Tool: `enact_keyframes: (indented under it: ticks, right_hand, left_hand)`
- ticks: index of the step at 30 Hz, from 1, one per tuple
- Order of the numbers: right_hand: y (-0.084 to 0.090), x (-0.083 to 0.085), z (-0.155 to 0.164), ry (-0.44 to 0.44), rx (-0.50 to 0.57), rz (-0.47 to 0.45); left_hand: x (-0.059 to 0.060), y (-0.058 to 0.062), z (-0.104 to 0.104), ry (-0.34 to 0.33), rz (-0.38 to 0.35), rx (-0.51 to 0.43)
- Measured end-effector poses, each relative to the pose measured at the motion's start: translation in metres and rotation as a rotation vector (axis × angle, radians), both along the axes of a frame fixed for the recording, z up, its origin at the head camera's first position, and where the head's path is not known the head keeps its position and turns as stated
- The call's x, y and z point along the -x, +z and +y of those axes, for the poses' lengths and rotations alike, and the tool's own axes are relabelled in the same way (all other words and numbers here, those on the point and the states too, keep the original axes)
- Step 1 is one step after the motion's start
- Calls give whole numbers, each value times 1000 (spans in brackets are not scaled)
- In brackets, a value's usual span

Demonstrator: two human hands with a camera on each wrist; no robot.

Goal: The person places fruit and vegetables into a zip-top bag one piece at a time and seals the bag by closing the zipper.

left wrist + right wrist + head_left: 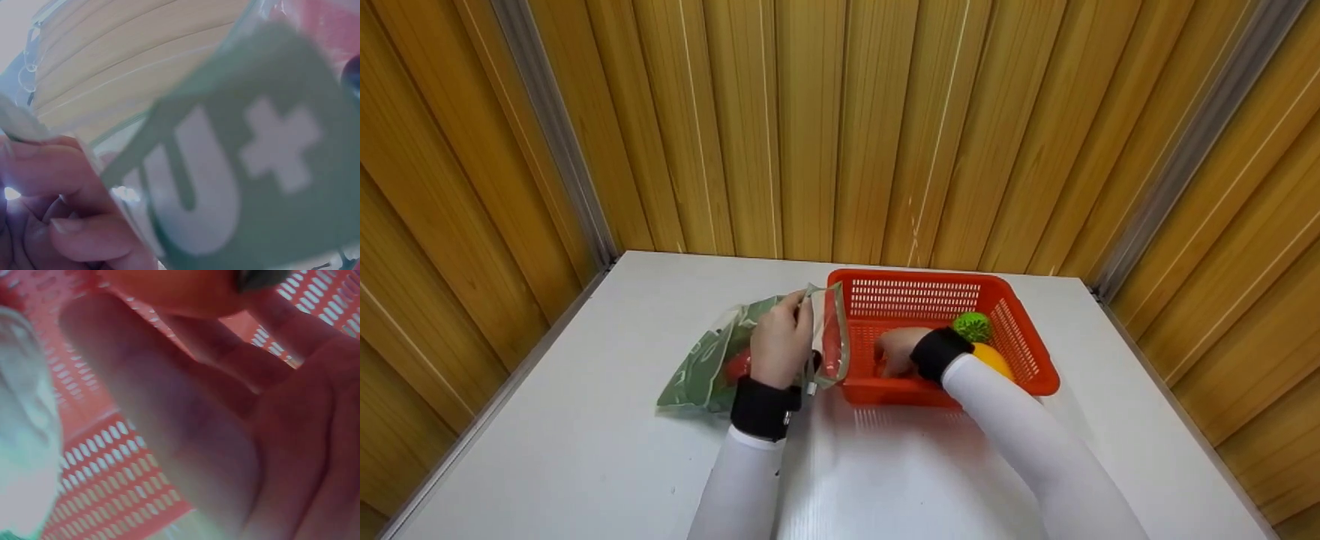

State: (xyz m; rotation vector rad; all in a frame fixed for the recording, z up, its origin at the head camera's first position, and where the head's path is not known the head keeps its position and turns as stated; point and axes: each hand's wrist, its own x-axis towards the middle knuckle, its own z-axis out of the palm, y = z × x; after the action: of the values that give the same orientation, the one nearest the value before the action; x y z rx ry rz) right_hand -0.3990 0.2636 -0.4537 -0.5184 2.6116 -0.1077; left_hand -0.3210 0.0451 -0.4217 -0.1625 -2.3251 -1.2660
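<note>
Across the white worktop, left of centre, the left hand is pinching a bag. Right of centre, the half-curled right hand is reaching a fruit inside a basket, grip unclear.

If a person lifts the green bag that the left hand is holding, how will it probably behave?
The green bag will probably fold easily, since its thin-looking sides are creased. It may sag unevenly, because a red item shows inside. Its shiny clear part suggests it might feel somewhat slippery.
</note>
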Motion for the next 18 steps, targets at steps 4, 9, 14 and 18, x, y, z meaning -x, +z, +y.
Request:
enact_keyframes:
  ticks: [4, 9, 14, 18]
  right_hand:
    - [-3, 3, 5, -28, 32, -9]
    - [-4, 7, 9, -72, 82, -27]
    - [-7, 13, 10, -121, 143, 43]
    - [-8, 18, 10, -167, 242, 91]
  left_hand:
    - [0, -1, 0, 3, 14, 2]
    - [0, -3, 0, 5, 23, -3]
    - [0, -3, 0, 3, 33, -3]
    - [2, -3, 0, -2, 39, -4]
